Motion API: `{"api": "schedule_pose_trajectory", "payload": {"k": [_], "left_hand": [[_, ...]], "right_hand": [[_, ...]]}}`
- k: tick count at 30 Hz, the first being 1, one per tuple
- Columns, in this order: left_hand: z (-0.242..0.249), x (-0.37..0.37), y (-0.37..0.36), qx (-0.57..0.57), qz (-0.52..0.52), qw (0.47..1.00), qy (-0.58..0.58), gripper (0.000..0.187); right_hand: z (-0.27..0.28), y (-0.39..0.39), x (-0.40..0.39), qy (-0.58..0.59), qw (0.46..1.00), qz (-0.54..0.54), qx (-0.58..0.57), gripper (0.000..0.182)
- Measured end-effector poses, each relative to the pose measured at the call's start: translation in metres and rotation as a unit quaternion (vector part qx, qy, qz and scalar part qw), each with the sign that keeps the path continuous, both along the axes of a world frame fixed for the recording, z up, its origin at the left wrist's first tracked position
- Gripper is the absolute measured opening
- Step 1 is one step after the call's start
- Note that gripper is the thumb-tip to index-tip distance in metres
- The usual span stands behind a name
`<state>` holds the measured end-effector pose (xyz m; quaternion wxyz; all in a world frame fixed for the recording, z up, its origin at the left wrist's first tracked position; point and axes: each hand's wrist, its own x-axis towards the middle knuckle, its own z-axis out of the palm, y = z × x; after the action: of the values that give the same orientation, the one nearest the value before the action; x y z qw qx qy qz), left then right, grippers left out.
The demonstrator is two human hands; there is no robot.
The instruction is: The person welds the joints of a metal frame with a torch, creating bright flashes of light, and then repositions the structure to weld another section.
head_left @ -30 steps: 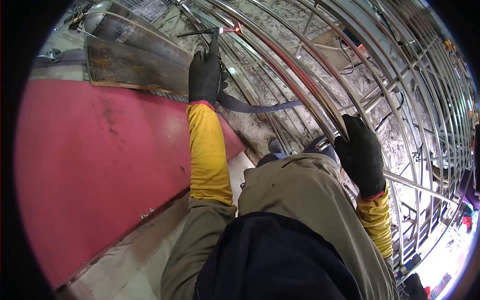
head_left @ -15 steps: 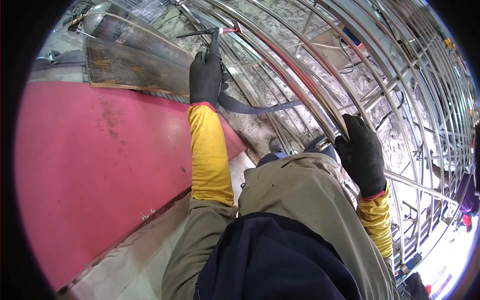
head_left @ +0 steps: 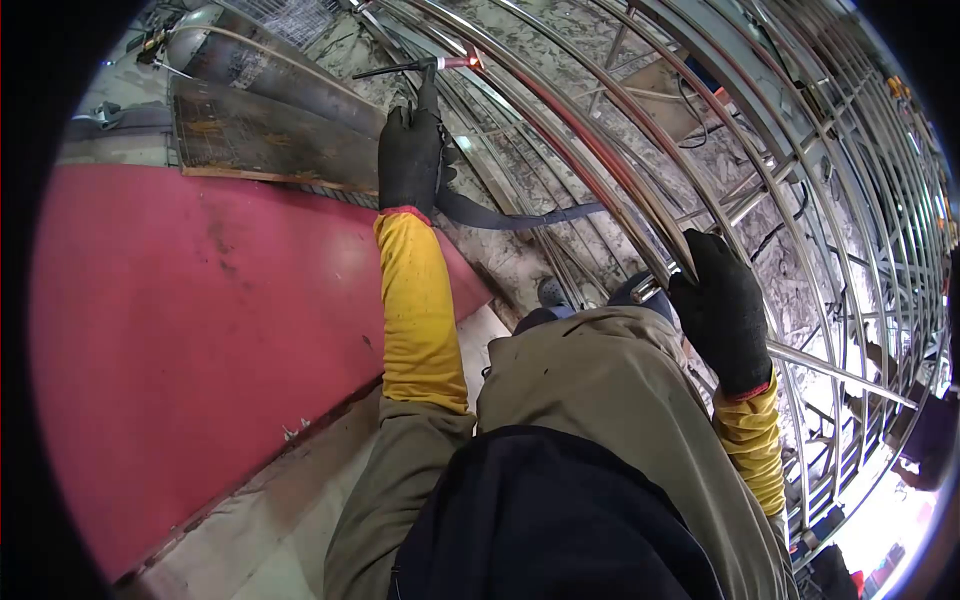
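My left hand, in a black glove with a yellow sleeve, is closed around a TIG welding torch. The torch's pink nozzle points right, close to a metal tube of the steel frame, and an orange glow shows at its tip. A dark sheathed cable trails off below that hand. On the right, my black-gloved right hand is wrapped over a tube of the same frame, near its lower end. The fingers' undersides are hidden.
A pink board covers the left side. Behind it lie a rusty metal plate and a metal cylinder. Curved bars of the frame fill the right. Another person's purple sleeve shows at the far right edge.
A bright orange glow has appeared at the torch tip, with reddish light along nearby tubes. Both my hands keep almost the same place. The person at far right has shifted.
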<state>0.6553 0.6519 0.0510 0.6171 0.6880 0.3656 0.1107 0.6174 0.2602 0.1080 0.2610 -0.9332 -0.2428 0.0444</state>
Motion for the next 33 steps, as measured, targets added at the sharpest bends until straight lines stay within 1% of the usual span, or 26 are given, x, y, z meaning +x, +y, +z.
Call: {"api": "schedule_pose_trajectory", "payload": {"k": [1,4,11,14,16,17,18,20,23,24,26,30,33], "left_hand": [[-0.001,0.0,0.001,-0.001,-0.004,1.0,-0.007,0.027],[-0.001,-0.003,0.003,0.0,-0.01,1.0,0.004,0.024],[0.003,-0.004,-0.002,-0.009,-0.004,1.0,0.005,0.027],[0.0,-0.002,-0.003,0.012,-0.006,1.0,0.014,0.027],[-0.01,-0.001,0.003,-0.014,-0.02,0.999,-0.039,0.031],[-0.012,-0.001,0.004,-0.007,-0.023,0.999,-0.04,0.037],[-0.014,0.0,0.005,-0.007,-0.024,0.999,-0.04,0.037],[-0.013,0.001,0.006,0.002,-0.027,0.999,-0.03,0.032],[-0.012,0.002,0.006,0.012,-0.023,1.0,-0.011,0.027],[-0.012,0.001,0.006,0.012,-0.023,1.0,-0.011,0.027],[-0.008,-0.001,0.004,-0.009,-0.01,1.0,-0.007,0.021],[0.0,-0.004,0.0,-0.011,-0.009,1.0,-0.003,0.022],[0.003,-0.004,-0.001,0.009,-0.009,1.0,0.014,0.023]], "right_hand": [[0.0,0.0,0.0,0.0,1.0,-0.001,0.0,0.043],[0.001,-0.001,0.001,0.014,0.999,0.009,-0.04,0.051],[0.001,-0.002,0.002,0.012,0.999,0.014,-0.047,0.053],[-0.002,-0.003,0.003,0.02,0.998,0.014,-0.057,0.052],[-0.013,-0.009,0.006,-0.011,0.999,0.034,0.001,0.045],[-0.013,-0.01,0.005,-0.015,0.999,0.038,0.004,0.044],[-0.014,-0.012,0.006,-0.015,0.999,0.037,0.004,0.044],[-0.016,-0.015,0.006,-0.065,0.995,0.077,-0.006,0.052],[-0.009,-0.01,0.006,-0.053,0.996,0.07,-0.011,0.053],[-0.002,-0.004,0.002,0.003,0.999,0.016,-0.047,0.053],[-0.003,-0.003,0.002,0.006,0.999,0.004,-0.046,0.052],[-0.003,-0.003,0.002,0.006,0.999,0.008,-0.042,0.051],[-0.001,-0.003,0.002,0.014,0.999,0.008,-0.042,0.051]]}}
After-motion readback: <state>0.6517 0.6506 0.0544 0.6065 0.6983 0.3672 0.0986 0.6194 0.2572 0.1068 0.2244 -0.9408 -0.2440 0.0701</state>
